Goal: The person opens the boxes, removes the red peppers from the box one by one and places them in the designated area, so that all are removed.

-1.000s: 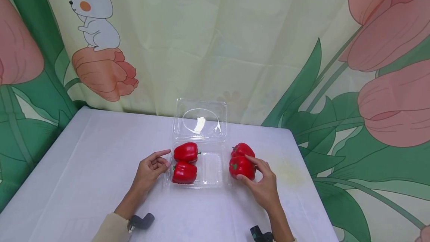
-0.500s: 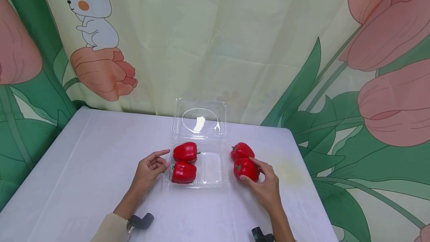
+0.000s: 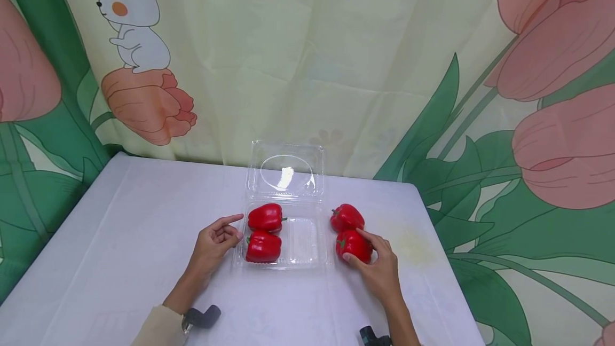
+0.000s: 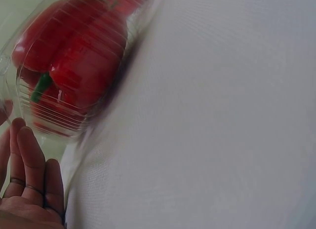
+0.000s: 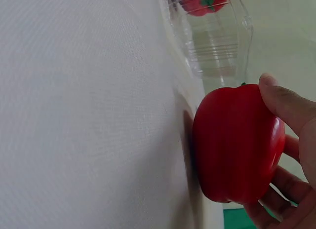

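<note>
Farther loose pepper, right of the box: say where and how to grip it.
I'd grip the farther pepper by its stemless end, from the right: it lies on its side, stem toward the box, and the nearer pepper in the right hand crowds its front.

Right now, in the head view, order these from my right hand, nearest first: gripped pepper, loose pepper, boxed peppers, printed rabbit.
1. Gripped pepper: in the right hand.
2. Loose pepper: just beyond it.
3. Front boxed pepper, rear boxed pepper: left side of the container, too close to call.
4. Printed rabbit: backdrop, upper left.
</note>
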A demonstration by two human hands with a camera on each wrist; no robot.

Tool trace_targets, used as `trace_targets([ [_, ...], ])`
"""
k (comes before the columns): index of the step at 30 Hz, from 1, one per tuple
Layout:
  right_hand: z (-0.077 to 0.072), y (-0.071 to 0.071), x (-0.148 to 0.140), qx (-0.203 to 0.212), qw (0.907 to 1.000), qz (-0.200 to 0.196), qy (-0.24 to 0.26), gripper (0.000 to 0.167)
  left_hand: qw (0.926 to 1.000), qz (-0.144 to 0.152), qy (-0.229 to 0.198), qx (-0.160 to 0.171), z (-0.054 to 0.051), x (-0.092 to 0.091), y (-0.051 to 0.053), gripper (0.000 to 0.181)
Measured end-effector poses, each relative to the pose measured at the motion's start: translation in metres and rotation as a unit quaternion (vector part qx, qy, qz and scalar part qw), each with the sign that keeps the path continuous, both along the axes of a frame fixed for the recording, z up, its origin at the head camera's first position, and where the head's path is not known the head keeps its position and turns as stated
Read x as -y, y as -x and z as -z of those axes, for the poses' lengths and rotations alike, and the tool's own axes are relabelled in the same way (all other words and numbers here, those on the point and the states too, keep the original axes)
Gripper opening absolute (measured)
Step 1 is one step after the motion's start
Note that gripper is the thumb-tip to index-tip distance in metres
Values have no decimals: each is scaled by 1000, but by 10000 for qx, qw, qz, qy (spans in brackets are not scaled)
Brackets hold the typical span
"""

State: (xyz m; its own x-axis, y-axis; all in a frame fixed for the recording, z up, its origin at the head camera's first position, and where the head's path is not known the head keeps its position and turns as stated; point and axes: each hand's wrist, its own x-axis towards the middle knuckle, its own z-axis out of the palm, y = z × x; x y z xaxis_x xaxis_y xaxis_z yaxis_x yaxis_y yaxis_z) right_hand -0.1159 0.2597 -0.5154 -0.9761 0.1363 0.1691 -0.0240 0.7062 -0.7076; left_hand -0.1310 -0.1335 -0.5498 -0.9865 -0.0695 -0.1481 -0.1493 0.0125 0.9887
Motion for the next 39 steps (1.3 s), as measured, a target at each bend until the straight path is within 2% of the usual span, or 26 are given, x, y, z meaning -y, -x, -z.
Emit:
trace_targets([
  [11, 3, 0, 2, 209, 9997, 91, -75, 79, 10000, -11, 12, -7, 0, 0, -1, 52],
  [19, -2, 0, 2, 335, 9993, 134, 57, 80, 10000, 22, 34, -40, -1, -1, -1, 52],
  [32, -19, 1, 5, -411, 9989, 118, 208, 78, 10000, 34, 29, 29, -4, 0, -1, 53],
  [39, -28, -1, 14, -553, 9978, 7, 373, 80, 10000, 9, 69, -8, -4, -1, -2, 53],
])
